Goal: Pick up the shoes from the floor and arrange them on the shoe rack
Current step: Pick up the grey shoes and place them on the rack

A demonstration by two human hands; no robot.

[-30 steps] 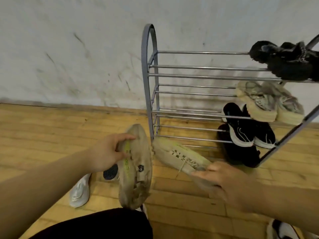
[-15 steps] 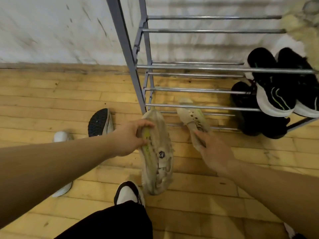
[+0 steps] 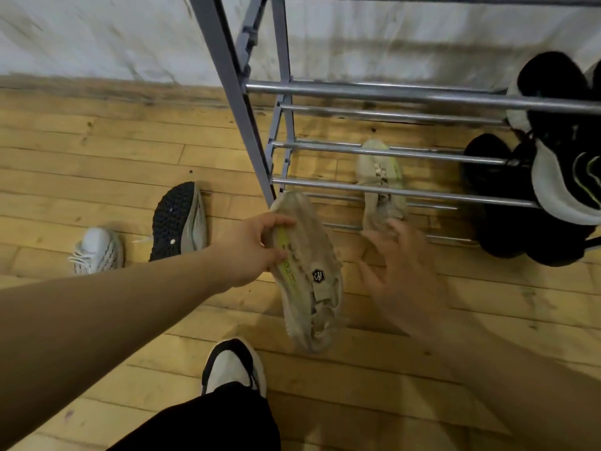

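Right hand (image 3: 401, 268) has released one shoe (image 3: 379, 172) onto the rack (image 3: 390, 92), fingers seemingly spread; left hand (image 3: 250, 249) grips its mate (image 3: 322, 301); two sneakers (image 3: 97, 250) wait.

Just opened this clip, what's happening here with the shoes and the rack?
A person is loading a metal shoe rack. The left hand has a worn beige shoe in its grip, near the rack's corner post. Its mate lies on the bottom tier, with the right hand, fingers spread, at its heel. Black shoes sit further right on the rack. A white shoe and a dark-soled shoe on its side wait on the floor.
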